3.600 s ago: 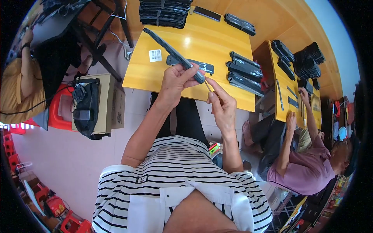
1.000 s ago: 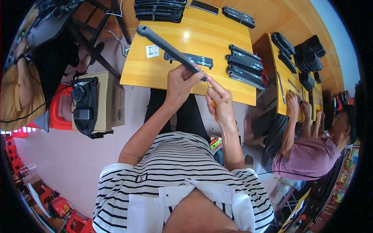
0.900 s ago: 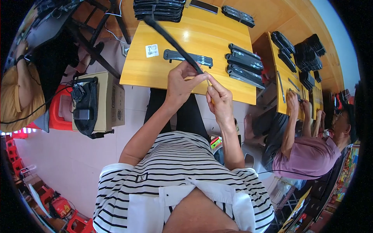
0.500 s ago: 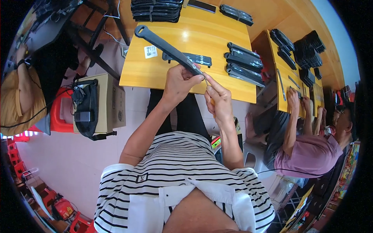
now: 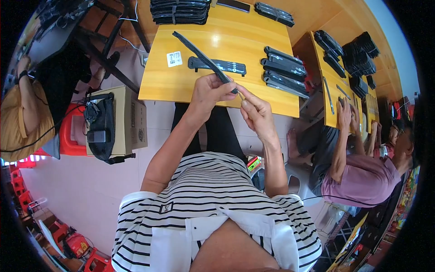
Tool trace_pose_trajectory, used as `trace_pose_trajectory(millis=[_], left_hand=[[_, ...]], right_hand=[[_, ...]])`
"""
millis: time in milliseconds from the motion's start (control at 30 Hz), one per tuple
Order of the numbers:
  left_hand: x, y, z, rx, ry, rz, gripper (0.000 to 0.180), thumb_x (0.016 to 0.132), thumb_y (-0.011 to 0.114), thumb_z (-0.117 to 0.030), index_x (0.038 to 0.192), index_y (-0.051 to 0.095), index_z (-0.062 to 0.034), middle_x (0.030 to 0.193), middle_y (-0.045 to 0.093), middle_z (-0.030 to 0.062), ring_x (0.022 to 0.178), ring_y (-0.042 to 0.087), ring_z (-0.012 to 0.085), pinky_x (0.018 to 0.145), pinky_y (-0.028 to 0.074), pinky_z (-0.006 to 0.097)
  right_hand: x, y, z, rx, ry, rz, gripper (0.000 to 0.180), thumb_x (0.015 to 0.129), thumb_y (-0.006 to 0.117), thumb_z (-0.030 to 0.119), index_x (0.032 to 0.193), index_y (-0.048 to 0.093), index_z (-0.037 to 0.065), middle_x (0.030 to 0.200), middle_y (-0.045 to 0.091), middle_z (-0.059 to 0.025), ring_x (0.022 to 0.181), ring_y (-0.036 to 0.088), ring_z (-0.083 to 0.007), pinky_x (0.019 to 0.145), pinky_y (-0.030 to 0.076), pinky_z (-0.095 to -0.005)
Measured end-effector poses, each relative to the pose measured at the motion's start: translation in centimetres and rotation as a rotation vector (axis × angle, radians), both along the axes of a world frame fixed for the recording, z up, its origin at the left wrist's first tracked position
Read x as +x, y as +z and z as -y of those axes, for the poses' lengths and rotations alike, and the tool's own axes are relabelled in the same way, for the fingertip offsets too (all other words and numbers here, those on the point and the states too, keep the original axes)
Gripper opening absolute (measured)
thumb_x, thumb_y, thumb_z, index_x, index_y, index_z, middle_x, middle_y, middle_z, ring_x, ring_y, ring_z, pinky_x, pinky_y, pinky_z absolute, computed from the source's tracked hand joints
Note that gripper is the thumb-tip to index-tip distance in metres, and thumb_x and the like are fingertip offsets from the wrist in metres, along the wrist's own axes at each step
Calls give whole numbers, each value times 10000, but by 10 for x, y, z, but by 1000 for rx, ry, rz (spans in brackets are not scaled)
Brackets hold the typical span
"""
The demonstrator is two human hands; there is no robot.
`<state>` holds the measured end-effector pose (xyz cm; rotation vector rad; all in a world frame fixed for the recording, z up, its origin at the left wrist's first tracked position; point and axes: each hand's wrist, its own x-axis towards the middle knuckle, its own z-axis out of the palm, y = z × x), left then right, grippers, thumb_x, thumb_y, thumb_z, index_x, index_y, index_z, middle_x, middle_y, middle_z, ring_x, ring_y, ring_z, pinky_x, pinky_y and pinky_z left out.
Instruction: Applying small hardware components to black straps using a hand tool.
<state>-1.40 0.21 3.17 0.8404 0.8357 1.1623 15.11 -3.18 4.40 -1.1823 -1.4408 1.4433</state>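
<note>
Pinching a black strip (image 5: 197, 52) over the table (image 5: 158, 86), left hand (image 5: 205, 94) at its near end; right hand (image 5: 258, 114) pinching a thin tool (image 5: 241, 96) just there.
From the head view: strip not yet laid down; whether the black pieces (image 5: 283, 67) at right are finished, I can't tell. White label (image 5: 174, 59) bears print.

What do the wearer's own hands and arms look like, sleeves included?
Both the left hand and right hand are ungloved, with bare wrists and forearms; no watch or bracelet shows. The short sleeves, left sleeve and right sleeve, are white with thin black stripes.
</note>
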Motion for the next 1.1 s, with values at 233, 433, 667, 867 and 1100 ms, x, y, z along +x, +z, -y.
trace_pose_trajectory(millis=[233, 433, 667, 867, 1100], left_hand=[[-1, -1, -2, -20, -49, -37, 227, 794, 645, -138, 937, 572, 22, 838, 612, 79, 727, 619, 133, 678, 543, 241], [2, -2, -3, -23, -52, -87, 221, 789, 654, -124, 931, 570, 22, 821, 614, 74, 710, 616, 122, 657, 540, 221], [2, -4, -2, 68, -46, -204, 220, 784, 662, -114, 923, 573, 31, 813, 615, 73, 703, 611, 110, 643, 533, 209], [-1, 0, -1, 7, -109, -177, 206, 789, 661, -123, 898, 587, 36, 814, 612, 69, 706, 609, 111, 637, 527, 206], [1, -9, -2, 87, -95, -226, 196, 787, 661, -104, 898, 579, 36, 823, 611, 71, 739, 607, 114, 666, 527, 221]], right_hand=[[4, -2, 0, -113, 45, -189, 388, 913, 429, 100, 1299, 421, 69, 521, 394, 36, 356, 290, -9, 321, 234, -148], [7, -2, 1, -105, 45, -146, 388, 914, 427, 94, 1300, 417, 60, 524, 390, 36, 363, 292, -12, 331, 237, -147], [2, 1, 6, -36, -6, 39, 393, 913, 412, 62, 1304, 431, 99, 528, 363, 53, 451, 329, -39, 433, 300, -171], [1, 4, 11, 113, -11, 273, 373, 909, 427, 69, 1277, 469, 110, 530, 379, 54, 472, 348, -41, 450, 320, -186], [-8, -2, 15, -126, -97, -13, 365, 890, 446, 45, 1249, 495, 89, 568, 458, 33, 490, 357, -56, 467, 337, -198]])
